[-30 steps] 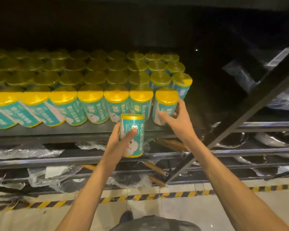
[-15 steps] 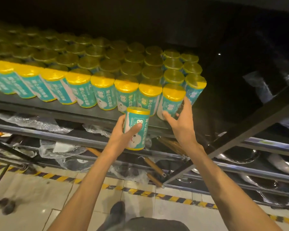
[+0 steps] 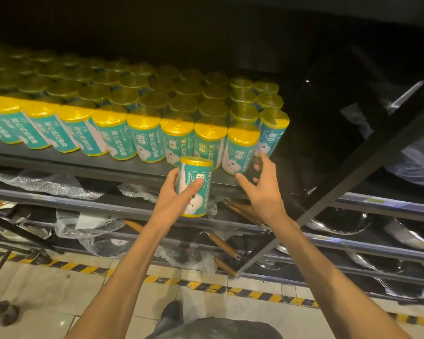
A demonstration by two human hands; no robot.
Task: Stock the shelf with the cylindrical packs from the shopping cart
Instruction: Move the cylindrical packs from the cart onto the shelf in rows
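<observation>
A teal cylindrical pack (image 3: 194, 187) with a yellow top is upright in the left hand (image 3: 175, 200), which grips it just near of the shelf (image 3: 123, 168) edge. The right hand (image 3: 262, 187) is open, its fingertips touching the rightmost front pack (image 3: 240, 148). Many packs fill the shelf to the left and far.

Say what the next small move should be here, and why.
Probably the left hand lifts its held pack onto the shelf, into the bare spot right of the front row. The pack hangs below the shelf edge, and the right hand has thumb and fingertips around the front row's end pack, seemingly squaring it up beside that gap.
</observation>
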